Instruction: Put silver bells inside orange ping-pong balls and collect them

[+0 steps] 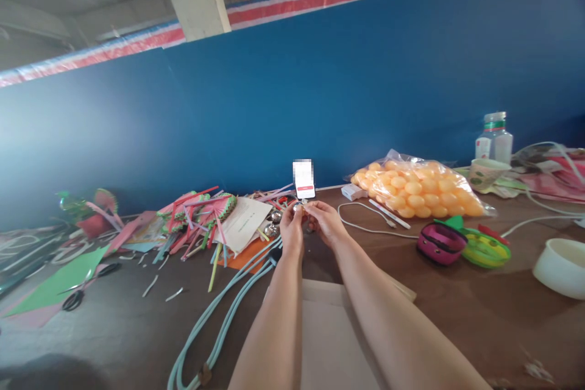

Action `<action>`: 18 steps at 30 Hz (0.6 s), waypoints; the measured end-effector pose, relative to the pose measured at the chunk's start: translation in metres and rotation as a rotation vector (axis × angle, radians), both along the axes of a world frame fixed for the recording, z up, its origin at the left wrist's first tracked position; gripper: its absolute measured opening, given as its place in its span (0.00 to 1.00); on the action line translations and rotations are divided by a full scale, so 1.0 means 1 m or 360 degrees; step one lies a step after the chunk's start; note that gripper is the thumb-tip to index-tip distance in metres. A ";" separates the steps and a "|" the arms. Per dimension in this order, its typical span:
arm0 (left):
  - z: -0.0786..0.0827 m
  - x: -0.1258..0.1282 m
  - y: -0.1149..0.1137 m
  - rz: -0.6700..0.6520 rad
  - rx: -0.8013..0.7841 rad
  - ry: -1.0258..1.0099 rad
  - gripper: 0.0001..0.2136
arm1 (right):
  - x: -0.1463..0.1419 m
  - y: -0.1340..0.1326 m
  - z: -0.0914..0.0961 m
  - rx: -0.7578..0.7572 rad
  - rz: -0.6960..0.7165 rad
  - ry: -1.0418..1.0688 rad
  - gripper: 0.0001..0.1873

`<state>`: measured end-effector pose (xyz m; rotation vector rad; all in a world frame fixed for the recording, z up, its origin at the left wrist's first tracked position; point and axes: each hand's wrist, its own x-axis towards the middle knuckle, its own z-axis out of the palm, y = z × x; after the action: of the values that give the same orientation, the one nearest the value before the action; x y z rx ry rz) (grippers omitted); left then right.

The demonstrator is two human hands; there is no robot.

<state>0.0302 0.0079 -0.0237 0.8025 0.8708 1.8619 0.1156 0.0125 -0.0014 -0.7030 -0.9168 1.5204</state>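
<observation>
Both my arms reach forward over the table, and the hands meet in front of an upright phone with a lit screen. My left hand is closed, its fingers pinching a small shiny silver ball. From the other side, my right hand is closed with its fingertips at the same ball; whether it grips the ball or some tiny part on it is too small to make out. More silver balls lie just left of my left hand. Below my wrists is a pale flat cardboard-like piece.
A clear bag of orange balls lies right of the phone, near a white cable. Magenta and green pouches and a white bowl stand farther right. Scissors, paper strips and a light-blue cord occupy the left.
</observation>
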 end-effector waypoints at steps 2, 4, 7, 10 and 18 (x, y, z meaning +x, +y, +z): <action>0.000 0.000 0.000 -0.0011 -0.0005 -0.0011 0.21 | 0.000 0.001 -0.001 0.0004 -0.0013 -0.0003 0.19; 0.000 0.000 -0.001 -0.0016 -0.0018 -0.0018 0.21 | -0.001 0.001 -0.001 0.0004 -0.0017 -0.0009 0.19; 0.001 0.001 -0.002 -0.0009 -0.0023 -0.0020 0.19 | -0.001 0.000 0.001 -0.0009 -0.0020 -0.0011 0.20; 0.001 0.001 -0.004 0.0006 -0.0016 -0.0007 0.18 | -0.001 -0.002 0.004 -0.0029 -0.0022 -0.0012 0.21; 0.003 0.002 -0.006 -0.0010 0.0003 -0.0047 0.19 | -0.004 -0.003 0.006 0.0006 -0.0040 0.0023 0.21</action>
<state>0.0325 0.0015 -0.0206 0.7762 0.8475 1.8649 0.1113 0.0096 0.0041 -0.6975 -0.8966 1.4991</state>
